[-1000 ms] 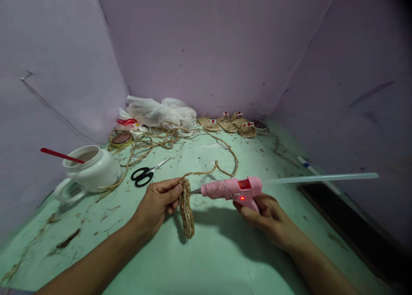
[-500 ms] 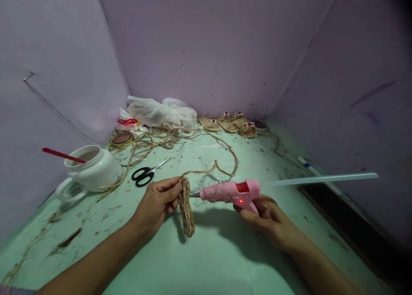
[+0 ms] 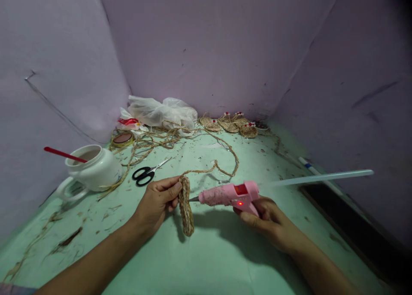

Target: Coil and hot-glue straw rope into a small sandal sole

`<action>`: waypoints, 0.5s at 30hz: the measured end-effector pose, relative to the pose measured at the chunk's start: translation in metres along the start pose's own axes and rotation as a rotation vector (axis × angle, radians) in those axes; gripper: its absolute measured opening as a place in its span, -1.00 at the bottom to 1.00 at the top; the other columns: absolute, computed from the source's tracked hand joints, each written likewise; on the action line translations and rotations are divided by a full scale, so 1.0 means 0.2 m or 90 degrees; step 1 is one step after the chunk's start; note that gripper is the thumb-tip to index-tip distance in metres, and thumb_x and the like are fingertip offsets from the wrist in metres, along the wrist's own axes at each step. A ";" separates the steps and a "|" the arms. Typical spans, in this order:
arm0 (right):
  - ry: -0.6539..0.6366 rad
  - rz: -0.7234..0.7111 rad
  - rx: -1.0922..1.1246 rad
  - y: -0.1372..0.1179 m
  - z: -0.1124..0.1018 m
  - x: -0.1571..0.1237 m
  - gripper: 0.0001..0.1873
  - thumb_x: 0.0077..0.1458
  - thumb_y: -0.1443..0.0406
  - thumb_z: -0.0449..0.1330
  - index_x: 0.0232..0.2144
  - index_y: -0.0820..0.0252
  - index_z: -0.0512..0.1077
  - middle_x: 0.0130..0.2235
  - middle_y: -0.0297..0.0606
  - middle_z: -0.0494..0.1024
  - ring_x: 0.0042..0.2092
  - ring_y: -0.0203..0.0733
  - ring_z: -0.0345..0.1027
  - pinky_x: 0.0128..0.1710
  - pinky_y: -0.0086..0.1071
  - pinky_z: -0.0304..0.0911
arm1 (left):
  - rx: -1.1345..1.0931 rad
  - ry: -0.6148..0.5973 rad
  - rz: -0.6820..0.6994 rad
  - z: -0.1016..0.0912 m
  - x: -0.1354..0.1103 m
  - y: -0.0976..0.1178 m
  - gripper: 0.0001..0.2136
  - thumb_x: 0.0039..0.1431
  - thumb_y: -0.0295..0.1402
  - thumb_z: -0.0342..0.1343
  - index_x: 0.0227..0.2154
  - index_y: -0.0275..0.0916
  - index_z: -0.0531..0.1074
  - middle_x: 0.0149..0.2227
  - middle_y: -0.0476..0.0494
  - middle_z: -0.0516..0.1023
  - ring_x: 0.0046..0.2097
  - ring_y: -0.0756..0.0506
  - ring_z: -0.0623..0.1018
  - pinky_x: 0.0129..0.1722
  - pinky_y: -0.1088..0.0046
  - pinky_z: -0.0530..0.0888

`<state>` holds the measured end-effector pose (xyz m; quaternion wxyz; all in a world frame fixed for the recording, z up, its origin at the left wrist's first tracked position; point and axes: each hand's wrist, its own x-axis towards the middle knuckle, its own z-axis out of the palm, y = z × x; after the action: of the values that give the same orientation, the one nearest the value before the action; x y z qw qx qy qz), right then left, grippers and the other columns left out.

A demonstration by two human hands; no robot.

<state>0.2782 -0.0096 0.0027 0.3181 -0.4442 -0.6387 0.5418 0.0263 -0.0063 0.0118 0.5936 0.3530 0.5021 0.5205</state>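
Note:
My left hand (image 3: 162, 195) pinches the upper end of a coiled twine piece (image 3: 186, 211), a long narrow oval held on edge above the table. From its top a loose twine strand (image 3: 236, 157) runs back over the table in a bend. My right hand (image 3: 268, 220) is wrapped round the handle of a pink glue gun (image 3: 222, 194) with a red light lit. The metal nozzle points left at the upper right side of the coil, touching it or very near. A long clear glue stick (image 3: 322, 177) sticks out of the gun's rear.
Black-handled scissors (image 3: 148, 173) lie behind my left hand. A white mug (image 3: 96, 170) with a red stick (image 3: 62, 153) stands left. Tangled twine (image 3: 154, 140), a plastic bag (image 3: 164, 111) and woven twine pieces with red beads (image 3: 228, 125) lie along the back. A dark board (image 3: 341, 217) lies right.
The glue gun's nozzle has moved slightly down along the coil, and the rear glue stick tilts a little differently. My left hand keeps its hold in nearly the same spot.

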 end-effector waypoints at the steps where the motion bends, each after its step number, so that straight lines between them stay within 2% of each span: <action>1: -0.009 -0.006 0.007 -0.01 0.00 0.00 -0.56 -0.06 -0.05 0.23 -0.57 0.23 0.37 -0.58 -0.42 0.18 -0.54 -0.35 -0.01 -0.58 -0.46 -0.08 | -0.001 0.001 -0.001 0.00 0.00 0.00 -0.59 -0.33 -0.20 0.41 -0.36 -0.36 0.59 -0.68 0.06 0.32 -0.64 0.13 0.21 -0.69 0.62 0.03; 4: -0.041 -0.034 0.034 -0.03 0.00 0.00 -0.59 -0.03 -0.02 0.23 -0.44 0.24 0.49 -0.47 -0.29 0.41 -0.45 -0.25 0.20 -0.49 -0.43 0.09 | 0.000 0.007 -0.005 0.00 0.00 0.00 -0.56 -0.34 -0.19 0.42 -0.35 -0.36 0.59 -0.68 0.06 0.33 -0.65 0.14 0.21 -0.70 0.63 0.04; 7: -0.051 -0.041 0.047 -0.05 0.00 0.00 -0.59 -0.01 -0.01 0.22 -0.35 0.23 0.54 -0.41 -0.23 0.50 -0.33 -0.13 0.33 -0.37 -0.37 0.21 | 0.001 0.013 -0.008 0.00 0.00 -0.01 -0.54 -0.36 -0.18 0.42 -0.34 -0.36 0.59 -0.68 0.05 0.34 -0.65 0.14 0.22 -0.70 0.64 0.05; 10: -0.044 -0.043 0.027 -0.05 0.00 0.00 -0.56 -0.01 -0.03 0.21 -0.33 0.23 0.56 -0.36 -0.19 0.53 -0.32 -0.12 0.34 -0.37 -0.37 0.22 | 0.001 0.012 -0.011 -0.01 0.00 -0.01 -0.54 -0.36 -0.17 0.42 -0.34 -0.35 0.60 -0.68 0.06 0.34 -0.65 0.14 0.22 -0.70 0.64 0.06; 15: -0.015 -0.032 -0.021 -0.02 -0.01 -0.01 -0.52 -0.01 -0.05 0.20 -0.37 0.28 0.56 -0.42 -0.20 0.48 -0.45 -0.24 0.21 -0.50 -0.42 0.08 | 0.000 0.007 -0.013 -0.01 0.01 -0.01 -0.55 -0.34 -0.18 0.42 -0.34 -0.34 0.60 -0.68 0.05 0.35 -0.65 0.14 0.23 -0.70 0.65 0.07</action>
<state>0.2800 -0.0104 0.0063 0.3166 -0.4266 -0.6625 0.5281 0.0255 -0.0060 0.0087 0.5961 0.3449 0.5093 0.5160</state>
